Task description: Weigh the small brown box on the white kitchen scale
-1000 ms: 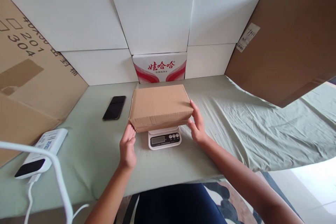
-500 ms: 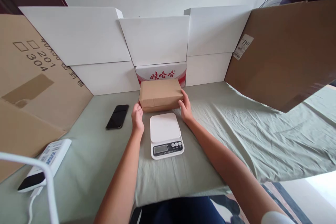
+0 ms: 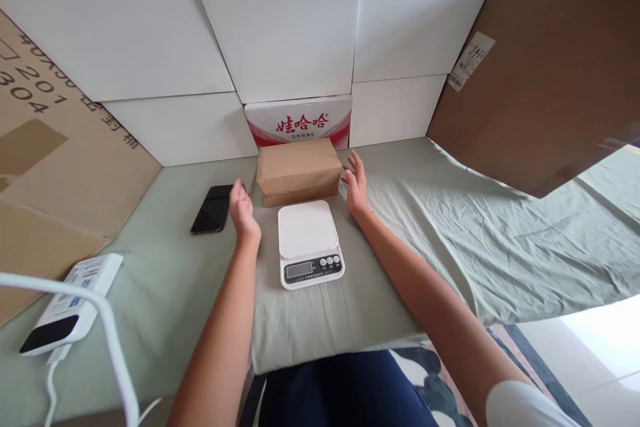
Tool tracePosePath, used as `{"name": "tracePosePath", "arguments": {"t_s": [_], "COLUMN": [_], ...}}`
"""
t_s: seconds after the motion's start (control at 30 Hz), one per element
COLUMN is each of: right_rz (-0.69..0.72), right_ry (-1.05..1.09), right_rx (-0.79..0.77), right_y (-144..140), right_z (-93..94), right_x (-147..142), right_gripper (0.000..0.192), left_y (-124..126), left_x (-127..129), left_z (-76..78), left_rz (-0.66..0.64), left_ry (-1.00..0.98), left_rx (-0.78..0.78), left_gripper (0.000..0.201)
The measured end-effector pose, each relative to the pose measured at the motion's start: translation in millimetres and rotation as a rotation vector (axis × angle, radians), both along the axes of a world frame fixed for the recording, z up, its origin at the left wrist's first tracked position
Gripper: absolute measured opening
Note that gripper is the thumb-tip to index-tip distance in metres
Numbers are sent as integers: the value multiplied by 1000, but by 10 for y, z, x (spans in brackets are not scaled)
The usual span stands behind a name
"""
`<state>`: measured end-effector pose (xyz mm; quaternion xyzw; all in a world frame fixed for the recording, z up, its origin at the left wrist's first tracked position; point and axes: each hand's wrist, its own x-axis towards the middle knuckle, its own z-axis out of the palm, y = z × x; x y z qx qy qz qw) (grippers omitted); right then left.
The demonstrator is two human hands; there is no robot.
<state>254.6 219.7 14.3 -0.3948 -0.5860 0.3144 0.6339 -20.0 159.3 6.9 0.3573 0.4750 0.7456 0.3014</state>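
A small brown cardboard box (image 3: pixel 299 172) rests on the green cloth behind a white kitchen scale (image 3: pixel 309 233). To its left, apart from it, is my left hand (image 3: pixel 243 212), open with the fingers raised and holding nothing; it covers the right edge of a black smartphone (image 3: pixel 213 209). My right hand (image 3: pixel 355 185) is close to the box's right side, fingers spread, with nothing in it. The scale's platform is bare and its display looks blank.
White boxes (image 3: pixel 280 43) stand stacked along the back, one with red lettering. Large cardboard panels (image 3: pixel 540 73) flank both sides. At the left lie a white power strip (image 3: pixel 75 303) and a curved white tube (image 3: pixel 107 320). Wrinkled cloth (image 3: pixel 500 247) spreads to the right.
Both hands have let go of the cardboard box and moved outward from its sides. The box now stands behind the scale, and the view has tilted downward.
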Motion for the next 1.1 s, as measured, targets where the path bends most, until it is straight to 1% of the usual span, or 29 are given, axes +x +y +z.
{"name": "tracePosePath", "arguments": {"t_s": [0.1,0.17,0.3,0.4,0.5,0.6,0.7,0.77,0.83,0.9,0.97,1.03,1.1], "right_rz": [-14,29,157,155,138,133,139,140,122,93,104,113,107], "right_ry": [38,48,-1,-66,-94,-111,-155,-182,-220,-240,-264,-278,-271], "right_rx": [-61,-99,-102,-71,-1,86,155,200,234,241,232,226,233], "right_y": [19,9,-57,-107,-137,-202,-405,-631,-897,-1150,-1342,-1452,-1494], "right_z": [1,15,53,84,143,243,322,308,230,121,33,-1,12], "right_x": [68,70,-8,-66,-87,-56,47,149,252,332,373,377,356], "right_gripper": [69,70,75,75,78,83,80,78,78,78,76,73,70], "left_y": [21,43,82,85,51,-61,-326,-605,-937,-1265,-1524,-1676,-1723], "left_x": [-128,-138,-14,77,114,128,158,194,229,248,245,227,205], "left_z": [-5,-19,-68,-75,12,196,367,400,351,250,146,75,44], "left_rz": [16,-18,-119,-187,-243,-258,-264,-265,-283,-292,-276,-273,-279], "left_ry": [-4,-17,-32,-3,43,44,59,76,82,98,111,125,131], "left_rx": [-1,-26,-94,-109,-86,1,56,49,26,4,-14,-40,-67], "left_gripper": [78,77,72,69,67,68,69,69,70,73,74,74,74]}}
